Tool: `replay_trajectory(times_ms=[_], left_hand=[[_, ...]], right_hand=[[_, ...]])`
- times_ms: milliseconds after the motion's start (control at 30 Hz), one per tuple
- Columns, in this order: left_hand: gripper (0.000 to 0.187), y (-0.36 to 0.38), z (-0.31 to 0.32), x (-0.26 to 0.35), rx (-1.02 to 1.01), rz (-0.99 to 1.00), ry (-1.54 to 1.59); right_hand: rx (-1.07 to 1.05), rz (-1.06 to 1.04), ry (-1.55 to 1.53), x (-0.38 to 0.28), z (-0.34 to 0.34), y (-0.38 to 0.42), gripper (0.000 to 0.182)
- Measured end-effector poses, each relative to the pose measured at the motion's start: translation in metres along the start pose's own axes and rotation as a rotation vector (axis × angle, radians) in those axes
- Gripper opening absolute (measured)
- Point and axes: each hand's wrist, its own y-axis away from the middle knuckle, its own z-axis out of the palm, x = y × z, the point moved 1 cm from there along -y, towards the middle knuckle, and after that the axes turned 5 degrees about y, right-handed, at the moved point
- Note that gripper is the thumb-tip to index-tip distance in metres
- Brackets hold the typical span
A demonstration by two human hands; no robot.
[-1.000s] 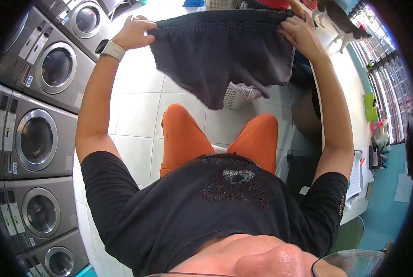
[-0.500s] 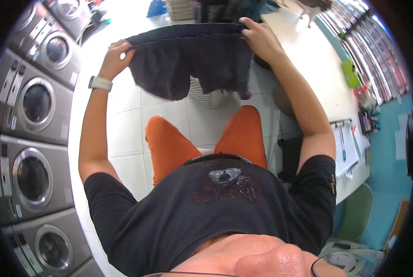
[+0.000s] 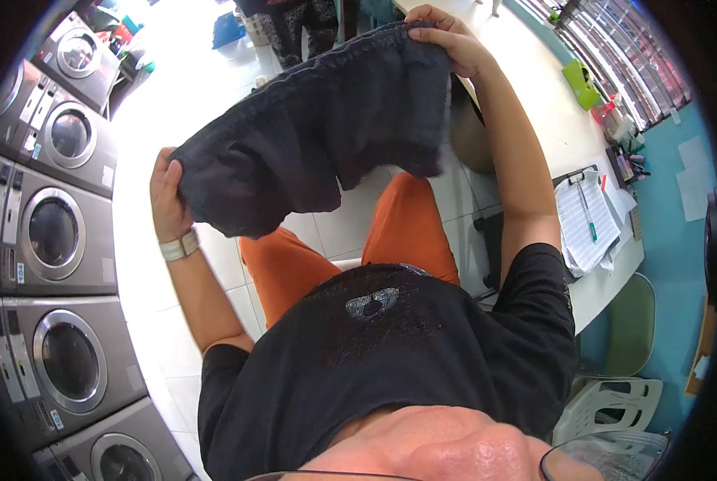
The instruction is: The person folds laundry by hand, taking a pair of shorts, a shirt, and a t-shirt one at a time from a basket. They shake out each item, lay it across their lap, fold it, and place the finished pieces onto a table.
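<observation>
A pair of dark shorts (image 3: 318,128) is stretched wide between my two hands, the waistband along the top and both legs hanging down. My left hand (image 3: 168,196) grips the waistband's left end, thumb in front; a pale watch is on that wrist. Higher up, my right hand (image 3: 450,38) pinches the other end of the waistband. The shorts slant, with the left end lower than the right, and hang above my orange trousers (image 3: 410,220).
Stacked washing machines (image 3: 52,228) line the left side. A long white table (image 3: 527,104) runs along the right, bearing a clipboard with papers (image 3: 587,216) and a green holder (image 3: 580,84). Another person's patterned legs (image 3: 290,32) show beyond the shorts. A green chair (image 3: 631,325) stands at lower right.
My left hand has moved down and towards me, tilting the shorts. My right hand has risen slightly. The view has turned a little, and another person's legs now show more clearly.
</observation>
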Motion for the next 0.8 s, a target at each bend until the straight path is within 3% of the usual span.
replay_trajectory(times_ms=[67,100,200,333,400,467,533,600,633,667,700,733,767,800], left_hand=[[0.017,-0.008,0.006,-0.016,0.025,-0.04,0.043],[0.019,-0.02,0.014,-0.022,0.109,-0.089,0.009],[0.023,-0.056,0.02,-0.041,0.314,-0.142,0.014],[0.022,-0.086,0.056,-0.038,0.062,0.107,-0.152],[0.023,-0.093,0.091,-0.038,-0.077,0.344,-0.535],[0.026,-0.083,0.131,-0.031,-0.204,0.563,-0.942],[0.028,-0.084,0.145,-0.019,-0.233,0.491,-0.99],[0.029,-0.086,0.149,-0.007,-0.265,0.416,-1.034],[0.021,-0.088,0.146,0.001,-0.344,0.325,-0.847],[0.012,-0.09,0.143,0.009,-0.418,0.232,-0.659],[0.022,-0.089,0.136,0.019,-0.401,0.122,-0.611],[0.023,-0.092,0.129,0.019,-0.283,0.122,-0.531],[0.02,-0.095,0.124,0.022,-0.313,0.152,-0.427],[0.025,-0.102,0.108,0.022,-0.307,0.208,-0.55]], right_hand=[[0.124,0.021,-0.012,-0.003,0.013,-0.006,0.022],[0.135,0.144,0.141,0.001,0.01,-0.009,0.018],[0.184,0.286,-0.023,0.026,0.01,-0.028,0.016],[0.286,0.284,-0.08,-0.003,0.062,-0.02,0.021],[0.28,0.203,0.206,-0.046,0.109,-0.002,0.021],[0.12,0.038,-0.042,-0.056,0.139,0.004,0.028],[0.028,-0.026,-0.127,-0.06,0.144,0.004,0.03],[0.12,-0.256,0.68,-0.075,0.132,0.008,0.034],[0.112,-0.315,0.875,-0.075,0.124,0.008,0.038],[0.114,-0.315,0.873,-0.06,0.108,0.0,0.038],[0.072,-0.5,1.121,-0.036,0.092,-0.01,0.04],[0.015,-0.627,1.193,-0.037,0.09,-0.011,0.039],[-0.037,-0.762,1.261,-0.038,0.088,-0.011,0.039],[-0.08,-0.901,1.32,-0.039,0.086,-0.012,0.038]])
